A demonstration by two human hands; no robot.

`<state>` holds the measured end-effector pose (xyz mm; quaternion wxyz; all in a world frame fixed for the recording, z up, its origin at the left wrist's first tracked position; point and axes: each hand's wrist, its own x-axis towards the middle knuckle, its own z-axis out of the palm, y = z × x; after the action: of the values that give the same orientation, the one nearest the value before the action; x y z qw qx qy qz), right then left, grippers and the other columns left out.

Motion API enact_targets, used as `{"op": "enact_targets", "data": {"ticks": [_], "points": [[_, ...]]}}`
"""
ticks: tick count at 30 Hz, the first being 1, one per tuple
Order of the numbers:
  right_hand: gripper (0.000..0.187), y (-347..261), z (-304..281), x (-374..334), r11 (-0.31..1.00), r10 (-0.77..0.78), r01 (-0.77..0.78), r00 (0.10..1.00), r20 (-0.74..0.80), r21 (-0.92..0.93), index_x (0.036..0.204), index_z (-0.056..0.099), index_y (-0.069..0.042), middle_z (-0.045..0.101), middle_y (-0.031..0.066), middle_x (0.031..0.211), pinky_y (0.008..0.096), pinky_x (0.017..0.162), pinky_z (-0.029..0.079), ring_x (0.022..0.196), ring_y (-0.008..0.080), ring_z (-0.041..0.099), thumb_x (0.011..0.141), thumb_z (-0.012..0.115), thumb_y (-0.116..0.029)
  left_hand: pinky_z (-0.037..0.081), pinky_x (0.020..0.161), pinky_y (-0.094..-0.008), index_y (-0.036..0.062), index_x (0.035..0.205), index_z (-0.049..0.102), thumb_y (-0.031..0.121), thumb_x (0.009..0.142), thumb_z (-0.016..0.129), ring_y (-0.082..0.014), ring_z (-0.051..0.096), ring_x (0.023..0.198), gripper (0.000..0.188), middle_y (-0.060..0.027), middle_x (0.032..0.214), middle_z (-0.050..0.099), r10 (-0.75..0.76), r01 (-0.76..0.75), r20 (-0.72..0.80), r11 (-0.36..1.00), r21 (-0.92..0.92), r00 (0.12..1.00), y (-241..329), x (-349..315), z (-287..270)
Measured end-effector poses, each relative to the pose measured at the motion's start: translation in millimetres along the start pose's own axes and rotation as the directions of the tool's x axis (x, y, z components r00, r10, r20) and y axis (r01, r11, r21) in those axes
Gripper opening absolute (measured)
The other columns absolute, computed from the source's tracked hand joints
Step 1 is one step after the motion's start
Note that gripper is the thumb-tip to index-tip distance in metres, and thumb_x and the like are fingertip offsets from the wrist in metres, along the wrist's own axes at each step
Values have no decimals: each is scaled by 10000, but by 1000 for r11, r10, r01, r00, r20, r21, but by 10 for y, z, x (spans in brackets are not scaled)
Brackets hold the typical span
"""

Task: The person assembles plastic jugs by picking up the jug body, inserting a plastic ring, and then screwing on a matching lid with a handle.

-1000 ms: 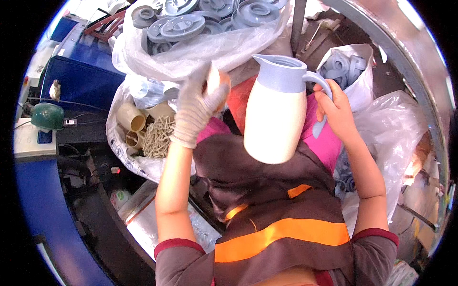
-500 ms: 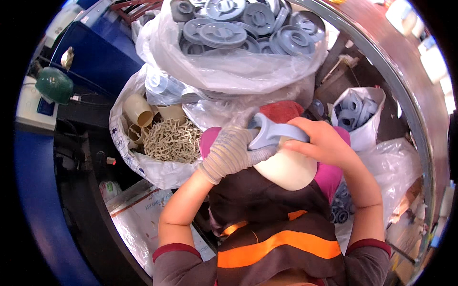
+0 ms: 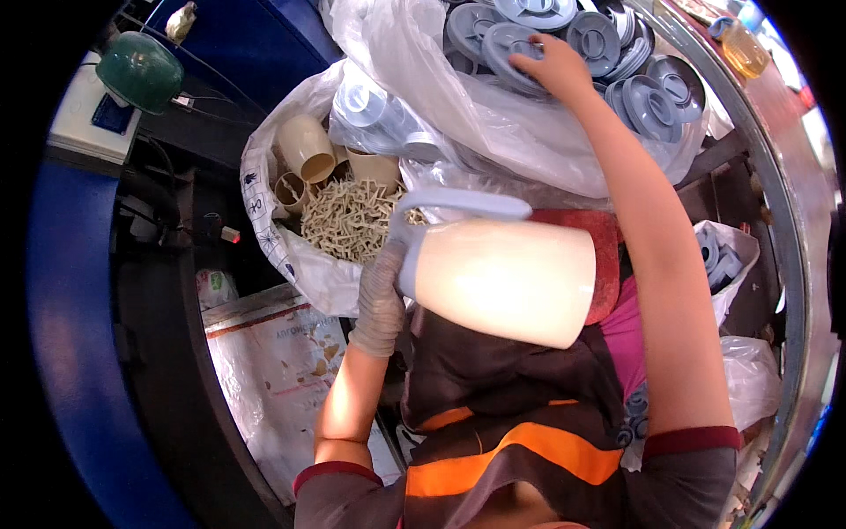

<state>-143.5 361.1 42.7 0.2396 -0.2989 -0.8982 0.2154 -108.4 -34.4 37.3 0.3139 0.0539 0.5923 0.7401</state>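
My gloved left hand (image 3: pixel 381 300) is closed on the grey-blue rim of a cream plastic jug (image 3: pixel 507 286). The jug lies tipped on its side above my lap, its grey-blue handle (image 3: pixel 467 203) uppermost and its cream base pointing right. My bare right hand (image 3: pixel 561 72) reaches forward into a clear plastic bag (image 3: pixel 529 150) of round grey lids. Its thumb and finger pinch around the raised middle of one grey lid (image 3: pixel 500 48). Whether that lid is lifted off the others I cannot tell.
To the left, a white sack (image 3: pixel 291 269) holds cream jug bodies (image 3: pixel 306 148) and many small beige pieces (image 3: pixel 348 220). A smaller white bag (image 3: pixel 740 251) of grey parts stands at right. A metal-edged table (image 3: pixel 775 176) curves along the right. Blue machinery (image 3: pixel 75 353) fills the left.
My right hand has left the jug and reached forward to the lids. With my left hand on its rim, the jug has turned onto its side, handle uppermost. The view has shifted.
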Motion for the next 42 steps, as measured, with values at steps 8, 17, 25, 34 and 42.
{"op": "enact_targets", "data": {"ticks": [8, 17, 25, 34, 42], "points": [[633, -303, -1022, -2153, 785, -111, 135, 991, -77, 605, 1227, 548, -5, 578, 87, 1114, 284, 806, 436, 960, 167, 544, 700, 688, -327, 419, 991, -373, 5, 1213, 536, 423, 874, 580, -241, 568, 1092, 540, -122, 1171, 608, -116, 133, 64, 875, -466, 991, -207, 205, -91], [688, -95, -1080, -2947, 671, -214, 335, 942, -259, 662, 1188, 564, 10, 535, 152, 1122, 321, 814, 442, 968, 250, 550, 629, 740, -349, 423, 993, -391, 7, 1212, 537, 409, 894, 545, -254, 561, 1104, 512, -139, 1183, 603, -157, 204, 150, 902, -381, 976, -276, 11, 155], [665, -60, -1241, -3120, 706, -405, 547, 833, -377, 450, 1163, 568, -5, 554, 178, 1088, 364, 807, 470, 954, 307, 574, 652, 738, -396, 460, 953, -403, -2, 1191, 539, 377, 917, 523, -262, 588, 1061, 468, -152, 1166, 608, -292, 337, 173, 867, -368, 941, -195, -61, 191], [365, 19, -844, -3230, 284, 382, -568, 806, 452, 772, 1184, 552, 19, 627, 101, 1042, 273, 841, 443, 991, 148, 567, 966, 455, -257, 404, 986, -339, -28, 1285, 484, 389, 916, 533, -188, 527, 1133, 558, -120, 1234, 561, 344, -364, 155, 923, 127, 926, 58, -363, 465], [344, 134, -1670, -3146, 526, 144, -390, 917, 373, 756, 1090, 622, -19, 647, 52, 998, 275, 811, 468, 906, 123, 588, 960, 492, -310, 365, 1002, -312, -38, 1321, 466, 325, 855, 596, -178, 510, 1126, 605, -117, 1251, 547, 271, -402, 426, 880, 255, 863, 210, -247, 676]]}}
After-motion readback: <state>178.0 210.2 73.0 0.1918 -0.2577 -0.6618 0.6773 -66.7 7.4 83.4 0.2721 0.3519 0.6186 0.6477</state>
